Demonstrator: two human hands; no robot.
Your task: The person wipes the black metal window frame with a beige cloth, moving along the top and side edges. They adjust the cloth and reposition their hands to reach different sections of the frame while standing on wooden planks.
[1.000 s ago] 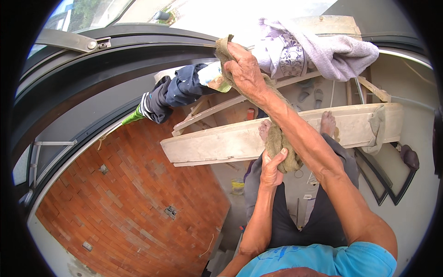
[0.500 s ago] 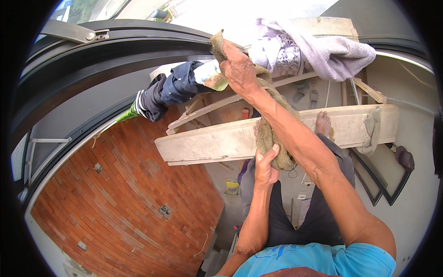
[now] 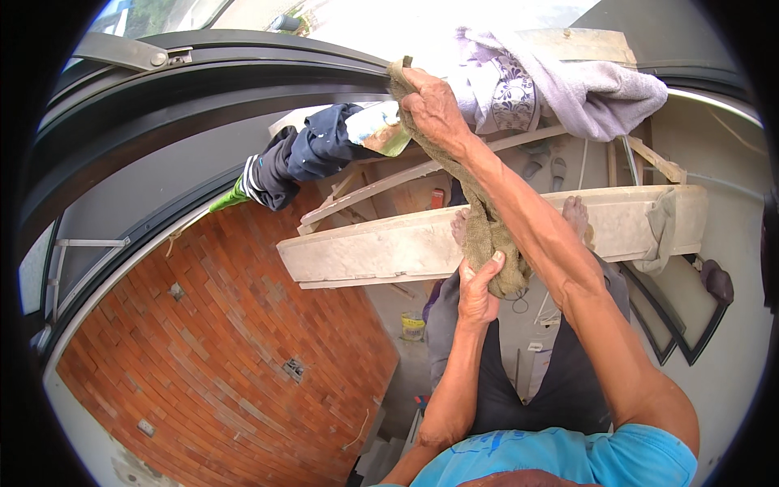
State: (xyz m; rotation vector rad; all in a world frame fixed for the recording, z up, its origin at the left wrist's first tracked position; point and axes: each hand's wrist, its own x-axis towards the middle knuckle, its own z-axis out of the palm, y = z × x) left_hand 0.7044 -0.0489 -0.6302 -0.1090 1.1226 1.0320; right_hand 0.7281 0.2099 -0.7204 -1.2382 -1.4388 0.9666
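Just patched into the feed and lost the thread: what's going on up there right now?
A person standing on a pale, dusty wooden plank grips a long, coarse, olive-brown cloth with both hands. The right hand clasps its upper end up by the dark curved metal frame. The left hand holds its lower end near the plank. A dark blue garment and a lavender towel hang beside it.

A coarse, khaki-brown cloth (image 3: 485,215) hangs stretched out long and twisted like a rope. Its upper end is bunched against the dark curved rail, and its lower end is gathered into a thick wad just above the pale, dusty plank.
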